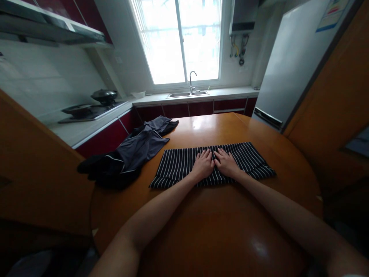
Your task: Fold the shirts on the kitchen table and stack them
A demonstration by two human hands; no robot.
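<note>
A black cloth with white stripes (178,163) lies folded into a wide, flat strip across the wooden table (213,223). Both of my hands rest on its middle, side by side and close together. My left hand (203,164) lies flat with its fingers a little apart, pointing away from me. Beside it, my right hand (226,163) is also flat on the stripes, fingers spread. Neither hand grips the fabric. To the left of the striped cloth, a dark grey and black garment with light piping (138,148) lies crumpled over the table's left edge.
Beyond the table runs a counter with a sink (180,94) and faucet (190,81) under a window. A stove with a lidded pan (104,95) stands at the left. A refrigerator (296,57) is at the right. The table's edge is rounded.
</note>
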